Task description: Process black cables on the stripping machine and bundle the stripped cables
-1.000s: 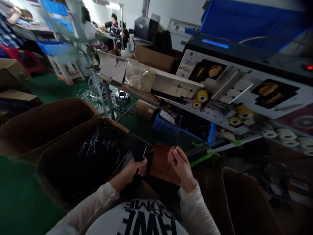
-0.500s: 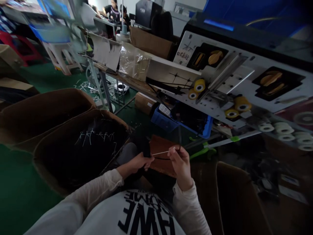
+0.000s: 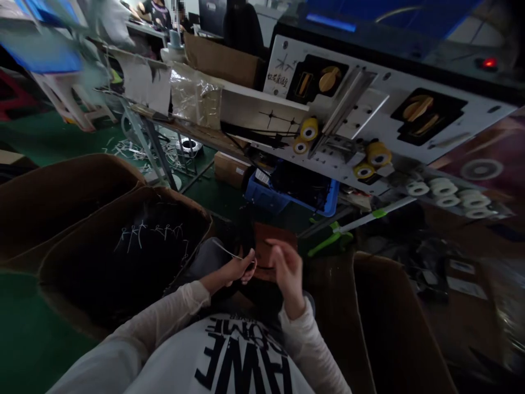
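Note:
My left hand (image 3: 238,268) is closed in front of my lap. It grips a dark bundle (image 3: 247,232), seemingly black cable, whose shape is hard to make out in the gloom. From the same fist a thin white tie (image 3: 227,250) sticks out up and to the left. A thin black strand (image 3: 266,267) runs from the fist toward the right. My right hand (image 3: 288,273) hovers just right of it, slightly blurred, thumb and forefinger apart and nothing visible between them. Behind both hands lies a reddish-brown panel (image 3: 262,241).
On my left, a carton (image 3: 188,196) contains dark items with white ties (image 3: 139,235); another carton (image 3: 102,158) adjoins it. An open carton (image 3: 356,328) stands right. Ahead is a machine (image 3: 283,60) with yellow rollers (image 3: 308,129), above a blue crate (image 3: 333,200).
My right hand has let go of the white tie, which was stretched between my hands. The tie now points left from my left hand. The view has turned slightly right.

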### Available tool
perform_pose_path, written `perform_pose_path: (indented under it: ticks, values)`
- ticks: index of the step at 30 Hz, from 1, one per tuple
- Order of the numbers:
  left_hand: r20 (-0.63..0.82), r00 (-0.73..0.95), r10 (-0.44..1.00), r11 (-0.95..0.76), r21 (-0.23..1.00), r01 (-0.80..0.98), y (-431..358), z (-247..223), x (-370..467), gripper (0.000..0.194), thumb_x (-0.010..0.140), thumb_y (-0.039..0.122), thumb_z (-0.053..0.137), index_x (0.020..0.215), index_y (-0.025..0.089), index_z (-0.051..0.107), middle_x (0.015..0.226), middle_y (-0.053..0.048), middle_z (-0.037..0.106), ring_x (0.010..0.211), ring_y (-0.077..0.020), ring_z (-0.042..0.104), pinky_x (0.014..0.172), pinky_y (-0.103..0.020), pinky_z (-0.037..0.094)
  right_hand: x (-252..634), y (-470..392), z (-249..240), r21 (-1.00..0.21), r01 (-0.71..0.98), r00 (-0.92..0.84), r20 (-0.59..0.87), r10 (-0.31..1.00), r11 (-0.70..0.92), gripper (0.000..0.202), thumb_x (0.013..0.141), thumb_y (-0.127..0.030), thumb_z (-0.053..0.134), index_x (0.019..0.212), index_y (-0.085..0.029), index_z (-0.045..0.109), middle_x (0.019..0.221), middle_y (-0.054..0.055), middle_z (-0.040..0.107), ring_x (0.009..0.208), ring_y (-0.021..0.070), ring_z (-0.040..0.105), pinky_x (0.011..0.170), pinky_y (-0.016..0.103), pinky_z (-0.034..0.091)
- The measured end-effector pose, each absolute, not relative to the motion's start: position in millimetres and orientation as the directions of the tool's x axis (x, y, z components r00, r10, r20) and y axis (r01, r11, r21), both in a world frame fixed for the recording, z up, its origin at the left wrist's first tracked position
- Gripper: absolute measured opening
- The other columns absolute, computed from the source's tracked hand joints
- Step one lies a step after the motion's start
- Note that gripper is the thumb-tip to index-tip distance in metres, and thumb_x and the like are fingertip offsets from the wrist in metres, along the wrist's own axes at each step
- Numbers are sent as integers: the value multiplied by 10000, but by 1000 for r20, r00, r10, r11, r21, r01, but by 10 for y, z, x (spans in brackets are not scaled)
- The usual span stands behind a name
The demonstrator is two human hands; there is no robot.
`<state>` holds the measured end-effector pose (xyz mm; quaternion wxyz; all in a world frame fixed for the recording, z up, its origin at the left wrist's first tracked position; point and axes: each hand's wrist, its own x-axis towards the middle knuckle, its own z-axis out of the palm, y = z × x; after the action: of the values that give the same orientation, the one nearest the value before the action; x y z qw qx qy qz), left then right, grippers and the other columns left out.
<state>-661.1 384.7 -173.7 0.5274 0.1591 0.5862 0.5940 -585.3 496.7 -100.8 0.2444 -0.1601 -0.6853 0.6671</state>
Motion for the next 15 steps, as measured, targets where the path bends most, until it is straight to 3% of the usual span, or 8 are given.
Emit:
perform_pose_path:
  ticks: [2, 4, 6, 9, 11, 13, 15]
  values:
    - [-419, -306, 855, 226, 832, -507, 3805, -1700, -6641, 648, 760, 802, 230, 640, 190, 406, 436, 77, 288, 362, -68, 263, 393, -219, 255, -5726, 5222, -1210, -953, -261, -694, 72, 716, -156, 248, 845, -366, 564, 1032, -211, 609, 536, -84, 341, 421, 50, 273, 431, 174, 267]
    - [-409, -253, 877, 218, 808, -547, 3779, -1669, -6660, 669, 720, 837, 232, 667, 192, 404, 433, 87, 279, 361, -65, 253, 401, -216, 247, -5656, 5363, -1463, -897, -297, -656, -58, 753, -328, 281, 822, -393, 579, 1047, -224, 586, 547, -97, 285, 408, 45, 175, 396, 167, 205]
    - [-377, -174, 910, 209, 778, -592, 3767, -1650, -6668, 669, 710, 843, 251, 679, 192, 397, 433, 91, 280, 355, -60, 239, 407, -214, 250, -5664, 5369, -1724, -875, -146, -730, -220, 646, -462, 309, 797, -450, 587, 982, -204, 603, 544, -97, 319, 393, 39, 135, 366, 177, 153]
    - [-275, -30, 961, 189, 732, -655, 3753, -1640, -6660, 649, 717, 829, 296, 684, 188, 395, 442, 92, 294, 343, -52, 219, 402, -211, 251, -5817, 5218, -2017, -833, 143, -856, -375, 356, -534, 373, 762, -547, 575, 780, -176, 615, 504, -70, 411, 361, 41, 178, 347, 200, 173]
    - [-225, 46, 973, 196, 710, -676, 3735, -1635, -6643, 644, 724, 820, 304, 695, 185, 405, 449, 91, 293, 341, -52, 211, 395, -210, 247, -5967, 5099, -2098, -827, 195, -896, -369, 248, -528, 358, 731, -539, 607, 712, -182, 614, 530, -32, 497, 406, 70, 346, 397, 211, 302]
    - [-207, 95, 974, 214, 689, -692, 3713, -1629, -6619, 640, 743, 807, 283, 711, 182, 415, 456, 89, 285, 344, -54, 206, 393, -211, 242, -6093, 5005, -2101, -833, 197, -937, -314, 150, -517, 313, 704, -501, 641, 738, -190, 632, 649, 14, 598, 585, 127, 530, 531, 239, 422]
    - [-210, 112, 971, 226, 667, -710, 3692, -1629, -6594, 633, 769, 788, 255, 724, 180, 423, 459, 85, 282, 343, -58, 201, 391, -210, 233, -6149, 4935, -2071, -836, 240, -958, -287, 22, -494, 323, 738, -491, 620, 837, -185, 650, 794, 47, 649, 759, 175, 595, 639, 282, 466]
